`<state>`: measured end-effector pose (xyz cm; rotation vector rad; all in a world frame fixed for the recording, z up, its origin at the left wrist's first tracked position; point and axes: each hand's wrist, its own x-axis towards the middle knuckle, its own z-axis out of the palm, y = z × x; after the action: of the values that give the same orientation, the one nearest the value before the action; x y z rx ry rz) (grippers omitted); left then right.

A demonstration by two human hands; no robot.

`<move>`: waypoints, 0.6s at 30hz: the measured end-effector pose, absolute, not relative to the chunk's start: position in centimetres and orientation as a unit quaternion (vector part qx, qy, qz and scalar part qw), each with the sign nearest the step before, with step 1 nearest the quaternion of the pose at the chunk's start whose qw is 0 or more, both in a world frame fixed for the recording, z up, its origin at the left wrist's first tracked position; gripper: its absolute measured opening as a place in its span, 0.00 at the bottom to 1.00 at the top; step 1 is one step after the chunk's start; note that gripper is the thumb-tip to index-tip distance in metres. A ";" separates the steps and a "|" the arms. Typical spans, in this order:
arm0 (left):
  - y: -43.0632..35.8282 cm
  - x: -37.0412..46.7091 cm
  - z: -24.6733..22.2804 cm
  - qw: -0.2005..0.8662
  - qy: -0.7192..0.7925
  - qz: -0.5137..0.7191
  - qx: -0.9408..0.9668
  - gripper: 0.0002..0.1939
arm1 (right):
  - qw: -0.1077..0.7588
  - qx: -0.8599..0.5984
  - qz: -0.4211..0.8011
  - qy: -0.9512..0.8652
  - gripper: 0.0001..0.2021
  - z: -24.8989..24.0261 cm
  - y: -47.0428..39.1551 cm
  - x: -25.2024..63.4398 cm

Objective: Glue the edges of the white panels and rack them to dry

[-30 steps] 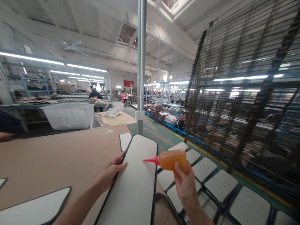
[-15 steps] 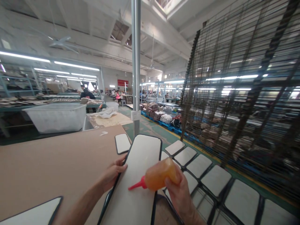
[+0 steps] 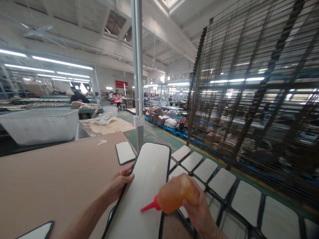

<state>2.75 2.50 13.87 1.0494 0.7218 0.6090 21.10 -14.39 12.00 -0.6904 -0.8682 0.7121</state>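
My left hand point(image 3: 121, 181) grips the left edge of a long white panel point(image 3: 149, 169) with rounded corners and a dark rim, thumb on top. The panel is held tilted, its lower end running out of view. In my right hand point(image 3: 199, 205) is a squeeze bottle point(image 3: 174, 194) of amber liquid, lying nearly sideways with its red nozzle point(image 3: 149, 206) pointing left. The nozzle tip is at or just above the panel's white face; whether it touches I cannot tell. No clear line of liquid shows on the panel.
A brown tabletop point(image 3: 62, 179) spreads to the left, bearing a small white panel point(image 3: 125, 152) and another panel point(image 3: 37, 231). Several dark-rimmed panels point(image 3: 221, 182) lie in rows at right. Beyond stand a grey post point(image 3: 138, 76), a wire rack point(image 3: 249, 83) and a white tub point(image 3: 42, 126).
The bottle and my right hand have moved slightly down and right over the panel. My left hand keeps its hold. The camera view has turned a little to the right.
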 end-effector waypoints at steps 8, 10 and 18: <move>1.7 4.2 14.0 0.784 0.308 0.233 0.486 0.43 | 0.843 -0.361 0.193 -0.350 0.23 12.5 -13.2 23.3; 1.8 4.8 13.6 0.780 0.323 0.235 0.482 0.41 | 0.815 -0.362 0.250 -0.376 0.26 11.5 -14.4 22.9; 1.1 7.6 13.3 0.759 0.361 0.243 0.484 0.33 | 0.865 -0.349 0.169 -0.320 0.22 12.0 -17.3 26.7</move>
<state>7.62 1.10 13.25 1.0537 0.7868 0.5291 26.69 -17.28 11.98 -0.7303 -0.6698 0.3538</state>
